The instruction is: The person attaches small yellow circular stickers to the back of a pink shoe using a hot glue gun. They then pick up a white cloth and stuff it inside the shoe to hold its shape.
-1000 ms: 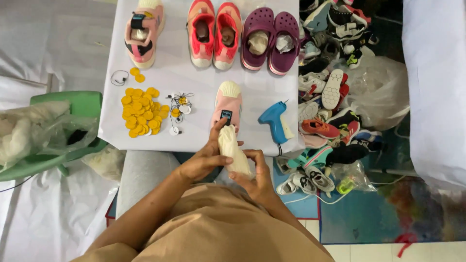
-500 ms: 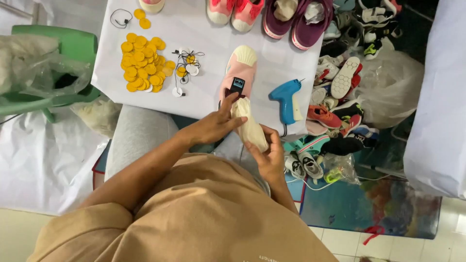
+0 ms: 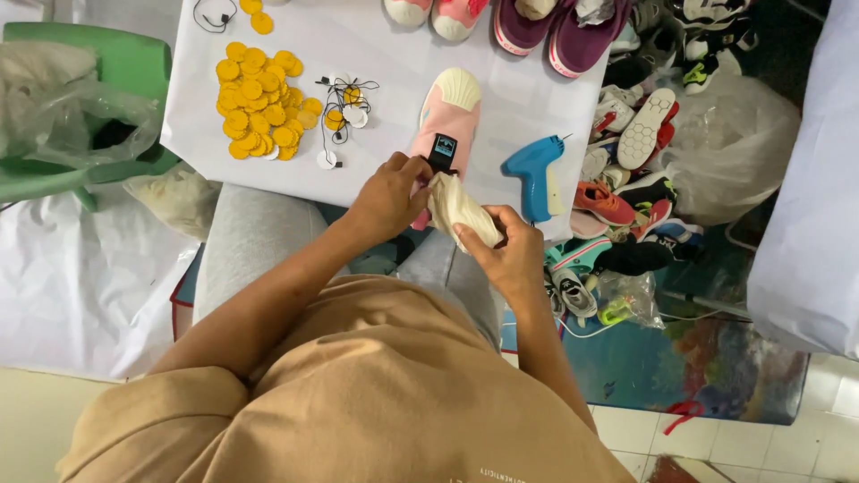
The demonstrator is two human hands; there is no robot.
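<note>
Both grips were clamped on the cream crumpled paper wad: your left hand at its 10 o'clock end, right hand at 5, beside the pink slip-on shoe on the white bench. You seemed mid-shaping the wad; feeding it into the shoe's opening would need steady fingers.

Crumpled cream paper wad, matt and creased, sits in the grip of both hands. Just above that grip lies a pink shoe of soft knit cloth with a smooth, ribbed rubbery toe. Right of the grip, a blue tagging gun looks like hard, faintly glossy plastic. The counter wears smooth white matt sheeting; yellow discs look matt.
</note>
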